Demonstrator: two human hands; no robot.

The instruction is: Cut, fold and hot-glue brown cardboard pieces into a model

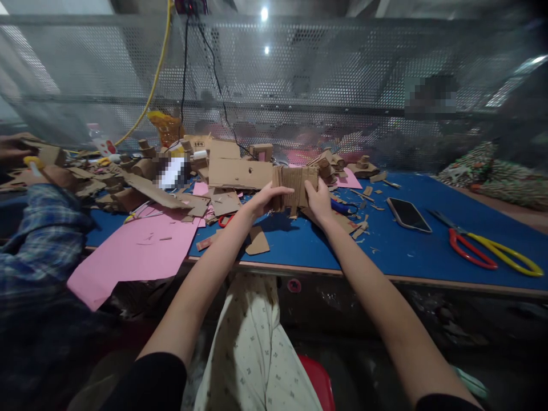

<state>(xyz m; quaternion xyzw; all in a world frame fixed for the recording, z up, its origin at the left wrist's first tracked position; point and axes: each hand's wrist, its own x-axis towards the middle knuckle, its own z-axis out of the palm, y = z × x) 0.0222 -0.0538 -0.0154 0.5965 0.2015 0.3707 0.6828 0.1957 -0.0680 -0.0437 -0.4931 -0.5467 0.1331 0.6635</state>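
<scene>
The left hand (262, 201) grips the left edge of a cardboard piece (295, 184), thumb on its near face. The right hand (319, 201) clasps the right edge, fingers behind it. The piece is upright between them, just above the blue table (406, 254), near its middle. A flat scrap (258, 241) lies on the table below the left wrist. A pink paper (137, 248) hangs over the near edge to the left. A phone (409, 214) lies to the right, with scissors (492, 251) farther right. A cardboard pile (171, 174) fills the far left, beside a person's plaid sleeve (43, 234). A mesh (325, 74) stands behind the table.
</scene>
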